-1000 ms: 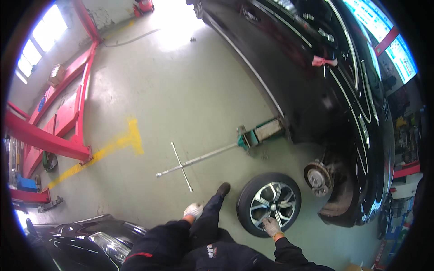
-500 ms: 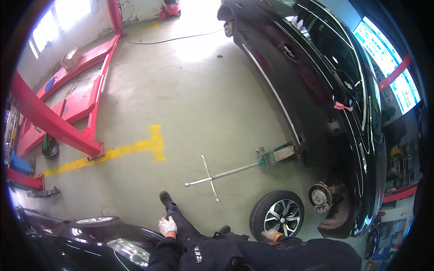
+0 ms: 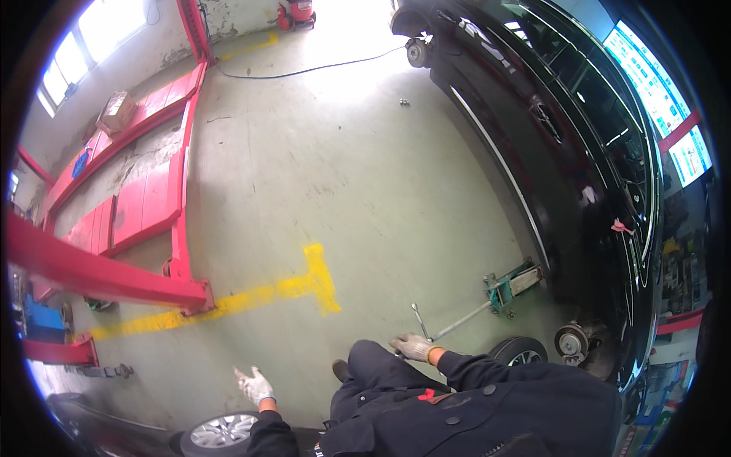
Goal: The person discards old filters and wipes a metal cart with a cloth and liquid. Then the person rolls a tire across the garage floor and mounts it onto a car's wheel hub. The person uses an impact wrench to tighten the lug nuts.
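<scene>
My right hand (image 3: 413, 346), in a pale work glove, closes over a silver four-way lug wrench (image 3: 421, 321) low by the floor. One arm of the wrench sticks up beyond the hand; the hand hides much of the rest. My left hand (image 3: 256, 386), also gloved, is held out to the left with fingers spread and nothing in it. A loose wheel (image 3: 525, 354) with a black tyre and spoked rim stands at the right, partly behind my right sleeve. Past the wrench a green floor jack (image 3: 502, 293) reaches under the side of a black car (image 3: 533, 152).
The black car's bare brake disc (image 3: 571, 343) is exposed beyond the wheel. Pink lift ramps (image 3: 145, 221) and a slanting pink beam (image 3: 106, 263) stand at the left, by a yellow floor line (image 3: 266, 293). Another dark car's wheel (image 3: 221, 432) is at lower left. A hose (image 3: 304, 72) crosses the far floor.
My right hand has left the loose wheel and moved left onto the lug wrench. My left hand has come away from my leg and opened. My view has shifted; my knee is now bent.
</scene>
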Available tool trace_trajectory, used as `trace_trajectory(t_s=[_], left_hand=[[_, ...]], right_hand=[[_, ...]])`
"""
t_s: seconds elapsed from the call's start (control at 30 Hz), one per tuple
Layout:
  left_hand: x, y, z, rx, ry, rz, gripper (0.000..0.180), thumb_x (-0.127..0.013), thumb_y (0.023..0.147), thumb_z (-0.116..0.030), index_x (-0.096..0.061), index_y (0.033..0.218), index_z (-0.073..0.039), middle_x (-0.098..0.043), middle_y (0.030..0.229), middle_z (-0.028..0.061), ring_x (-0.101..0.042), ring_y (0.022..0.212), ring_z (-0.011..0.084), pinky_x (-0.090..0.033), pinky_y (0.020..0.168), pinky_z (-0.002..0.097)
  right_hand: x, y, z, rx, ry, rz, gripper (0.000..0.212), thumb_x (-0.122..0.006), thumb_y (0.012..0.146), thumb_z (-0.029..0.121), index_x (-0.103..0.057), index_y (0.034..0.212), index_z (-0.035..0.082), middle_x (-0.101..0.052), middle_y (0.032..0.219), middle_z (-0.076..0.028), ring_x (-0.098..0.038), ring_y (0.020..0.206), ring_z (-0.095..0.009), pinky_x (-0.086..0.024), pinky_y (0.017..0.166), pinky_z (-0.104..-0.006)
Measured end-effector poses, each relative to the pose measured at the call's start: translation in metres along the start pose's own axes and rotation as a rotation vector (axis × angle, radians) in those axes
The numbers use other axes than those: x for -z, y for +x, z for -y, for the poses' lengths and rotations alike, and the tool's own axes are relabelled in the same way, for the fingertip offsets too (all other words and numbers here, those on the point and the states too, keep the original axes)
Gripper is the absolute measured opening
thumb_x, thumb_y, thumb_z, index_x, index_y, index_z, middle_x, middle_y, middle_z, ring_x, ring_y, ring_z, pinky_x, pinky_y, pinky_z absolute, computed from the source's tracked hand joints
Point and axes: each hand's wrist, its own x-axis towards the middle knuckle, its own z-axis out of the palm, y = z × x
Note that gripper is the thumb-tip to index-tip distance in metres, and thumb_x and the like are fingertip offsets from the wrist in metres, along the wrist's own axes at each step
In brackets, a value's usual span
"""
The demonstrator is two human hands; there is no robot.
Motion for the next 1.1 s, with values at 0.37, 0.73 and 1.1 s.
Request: trace_trajectory(t_s=[0.37,0.73,1.1], left_hand=[[0.042,0.172,-0.144,0.344,0.295,0.033,0.069,-0.07,0.102,-0.038,-0.05,0.161,-0.007,-0.059,0.155,0.0253,-0.057,0.141,0.0438,-0.046,0.12,0.0522],[-0.058,0.41,-0.496,0.247,0.084,0.372,0.075,-0.071,0.095,-0.054,-0.065,0.146,0.0,-0.062,0.152,0.0274,-0.062,0.138,0.0433,-0.05,0.115,0.0491],[-0.029,0.863,-1.062,-0.263,0.03,0.282,0.078,-0.075,0.094,-0.054,-0.063,0.148,0.001,-0.066,0.146,0.0269,-0.062,0.139,0.0412,-0.049,0.117,0.0474]], right_hand=[[0.208,0.27,-0.104,-0.59,0.12,0.092,0.062,-0.052,0.105,0.059,-0.078,0.123,0.007,-0.077,0.126,-0.022,-0.073,0.116,-0.042,-0.056,0.104,-0.0503],[0.653,0.532,-0.127,-0.743,0.513,-0.234,0.062,-0.055,0.104,0.057,-0.079,0.11,0.0,-0.081,0.097,-0.017,-0.078,0.095,-0.033,-0.059,0.091,-0.0465],[0.762,0.725,-0.12,-0.88,1.089,-0.183,0.048,-0.063,0.102,0.044,-0.075,0.104,-0.002,-0.076,0.086,-0.015,-0.073,0.071,-0.027,-0.058,0.063,-0.0432]])
